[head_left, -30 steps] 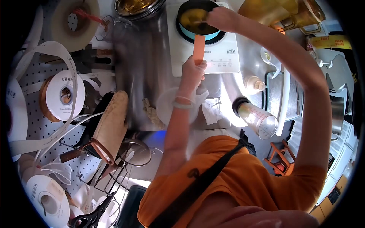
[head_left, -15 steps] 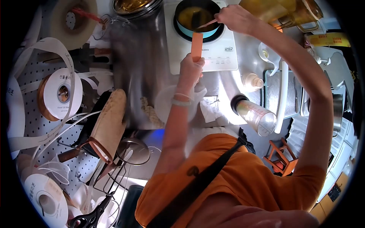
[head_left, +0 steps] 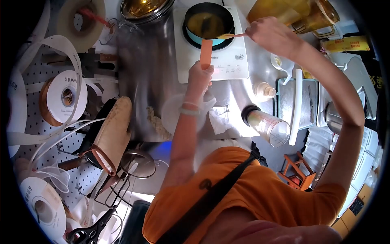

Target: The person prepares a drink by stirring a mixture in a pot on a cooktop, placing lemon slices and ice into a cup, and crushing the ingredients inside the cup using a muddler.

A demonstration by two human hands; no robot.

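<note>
Steel worktop seen from above, with a pegboard at picture left. On the worktop's far part stands a white cooker; on it rests a pan, black inside and turquoise outside, containing yellowish liquid. Its orange handle points toward the person. Left hand: fingers closed around the near end of the handle. Right hand: fingers pinching the shaft of a slender utensil, whose yellow tip lies at the pan's right rim; whether the two touch cannot be told. Left forearm: passes over a translucent bowl, beside which lies a white cloth. Right of the cloth, a clear bottle lies near a small cream bottle. Farther right, a white bar crosses a tray. Against the pegboard are a tan mitt and a ribbon spool.
</note>
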